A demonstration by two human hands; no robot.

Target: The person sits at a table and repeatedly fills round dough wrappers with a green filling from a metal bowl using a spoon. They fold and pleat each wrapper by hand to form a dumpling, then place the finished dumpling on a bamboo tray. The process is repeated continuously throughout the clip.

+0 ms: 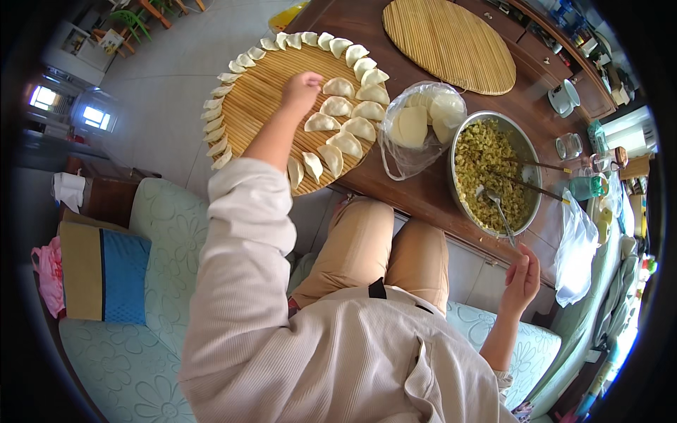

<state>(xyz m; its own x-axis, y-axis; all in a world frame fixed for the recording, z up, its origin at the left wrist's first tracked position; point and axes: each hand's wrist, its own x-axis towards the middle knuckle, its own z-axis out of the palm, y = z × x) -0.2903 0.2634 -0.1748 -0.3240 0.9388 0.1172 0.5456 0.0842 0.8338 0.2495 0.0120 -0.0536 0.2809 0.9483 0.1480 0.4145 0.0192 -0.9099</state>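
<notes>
My left hand point(302, 91) is over a round tray of woven stalks point(259, 103), its fingers curled beside a dumpling point(338, 88). The fingertips are mostly hidden, so whether they grip anything does not show. Pale folded dumplings line much of the tray's rim, with more in an inner group on the right. My right hand point(521, 279) is at the table's front edge, fingers bent, close to the handle end of a metal spoon point(500, 206); contact is unclear. The spoon leans in a steel bowl point(535, 198) of chopped green-yellow filling point(484, 164). Dough wrappers point(412, 126) lie in a clear plastic bag point(394, 150).
Two chopsticks point(545, 189) stick out over the bowl's right rim. A second round stalk tray point(449, 45) lies at the back of the wooden table point(365, 177). Glass jars point(568, 146), a white mug point(564, 98) and a plastic bag point(575, 248) are on the right.
</notes>
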